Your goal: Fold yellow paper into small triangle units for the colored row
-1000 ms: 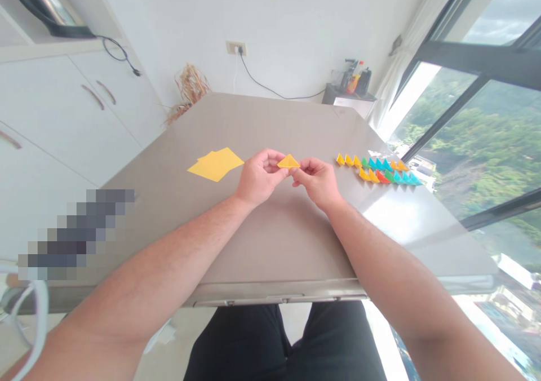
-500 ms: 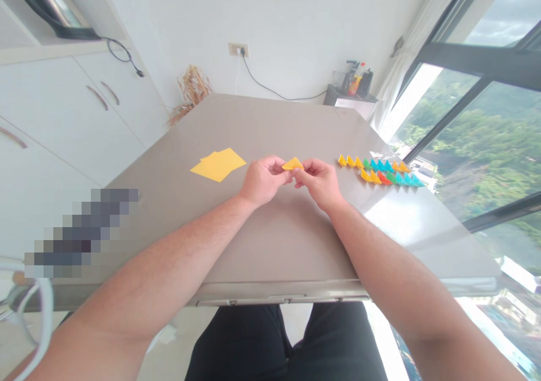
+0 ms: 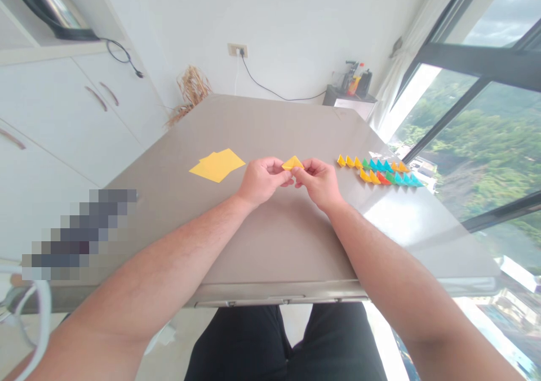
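A small folded yellow paper [image 3: 293, 163], its peak pointing up, is pinched between both my hands above the table. My left hand [image 3: 262, 179] grips its left side, and my right hand [image 3: 316, 180] has the thumb pressed on its lower front edge. The fingertips behind the paper are partly hidden. To the left of my hands lie flat yellow paper sheets [image 3: 217, 165], overlapping each other. On the right, small folded paper boats [image 3: 382, 165] in yellow, green, blue, red and orange stand in two rows.
The grey-brown table [image 3: 279, 246] spreads out beneath my arms. Dried stalks [image 3: 192, 85] stand past its far left corner. A small cabinet [image 3: 349, 102] with bottles on it is beyond the far right corner. A large window [image 3: 477, 122] runs along the right.
The folded paper shows slightly more of its front, its peak a little higher. Both hands stay nearly in place, and the view has shifted very slightly.
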`<state>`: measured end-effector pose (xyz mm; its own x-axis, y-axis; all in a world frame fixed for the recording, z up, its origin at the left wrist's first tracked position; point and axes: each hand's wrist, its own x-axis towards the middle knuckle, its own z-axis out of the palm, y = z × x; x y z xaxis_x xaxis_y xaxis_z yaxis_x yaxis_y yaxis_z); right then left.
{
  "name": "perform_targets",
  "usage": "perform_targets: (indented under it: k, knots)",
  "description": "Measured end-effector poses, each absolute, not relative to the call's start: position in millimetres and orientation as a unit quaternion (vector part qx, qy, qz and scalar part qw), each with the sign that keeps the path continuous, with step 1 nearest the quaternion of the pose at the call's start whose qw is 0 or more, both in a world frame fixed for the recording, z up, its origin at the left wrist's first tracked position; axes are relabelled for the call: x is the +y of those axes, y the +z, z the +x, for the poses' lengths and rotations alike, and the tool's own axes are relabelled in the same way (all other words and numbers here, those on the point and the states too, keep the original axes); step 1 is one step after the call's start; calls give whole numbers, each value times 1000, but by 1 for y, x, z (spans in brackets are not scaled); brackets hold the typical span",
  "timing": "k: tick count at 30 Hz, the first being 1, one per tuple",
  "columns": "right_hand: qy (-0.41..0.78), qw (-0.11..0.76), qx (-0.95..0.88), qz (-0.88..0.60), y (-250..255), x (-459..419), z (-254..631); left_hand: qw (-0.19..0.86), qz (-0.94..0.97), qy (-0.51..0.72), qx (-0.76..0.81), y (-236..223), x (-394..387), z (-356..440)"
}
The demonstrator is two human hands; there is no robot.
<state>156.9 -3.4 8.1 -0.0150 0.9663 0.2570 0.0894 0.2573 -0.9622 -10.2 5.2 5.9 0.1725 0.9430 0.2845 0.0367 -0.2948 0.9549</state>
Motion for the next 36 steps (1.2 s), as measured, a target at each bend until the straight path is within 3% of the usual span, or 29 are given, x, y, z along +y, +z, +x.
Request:
perform_targets:
  k: [22, 36]
  knots:
    - [400, 539, -579, -463, 15, -9, 153, 488, 582, 531, 377, 7, 2, -6]
    - [403, 534, -586, -458, 10, -5, 157, 464, 598, 529, 385, 7, 3, -6]
